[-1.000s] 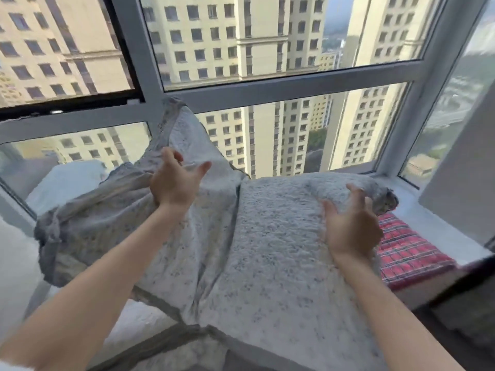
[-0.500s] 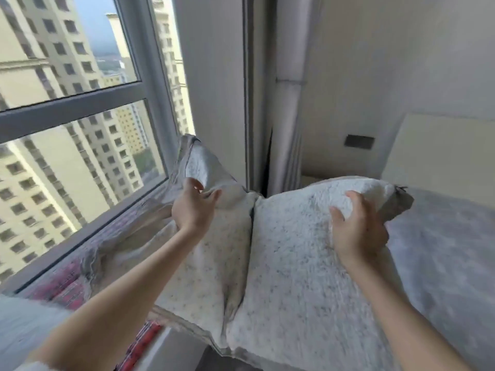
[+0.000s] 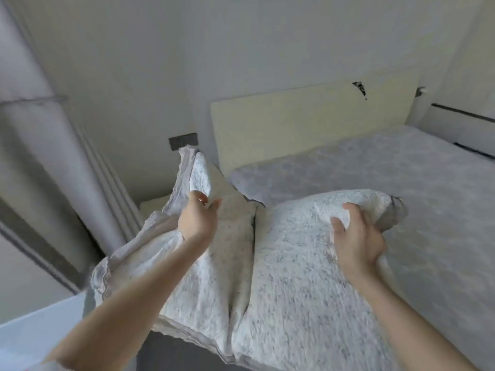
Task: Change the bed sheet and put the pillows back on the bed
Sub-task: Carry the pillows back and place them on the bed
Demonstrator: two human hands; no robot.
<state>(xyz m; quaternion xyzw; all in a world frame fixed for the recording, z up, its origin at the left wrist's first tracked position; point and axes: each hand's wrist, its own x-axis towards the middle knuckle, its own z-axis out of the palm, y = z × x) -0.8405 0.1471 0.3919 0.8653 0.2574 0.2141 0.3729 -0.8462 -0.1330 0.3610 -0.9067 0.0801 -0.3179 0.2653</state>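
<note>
Two white, grey-speckled fabric pillows with grey borders are held side by side, touching along their inner edges.

The left hand (image 3: 197, 223) grips the left pillow (image 3: 209, 277) near its upper end, fingers and thumb curled into bunched cover fabric. That pillow's top corner stands upright just below a dark rectangular wall plate (image 3: 183, 141).

The right hand (image 3: 357, 242) grips the right pillow (image 3: 294, 263) at its far end, fingers sunk into the filling.

Both pillows are at the near left corner of the bed, over the pale grey patterned bed sheet (image 3: 375, 167). Motion blur makes contact with the sheet uncertain.

A cream padded headboard (image 3: 294, 119) stands behind the mattress. A pale pleated curtain (image 3: 40, 156) hangs at the left.
</note>
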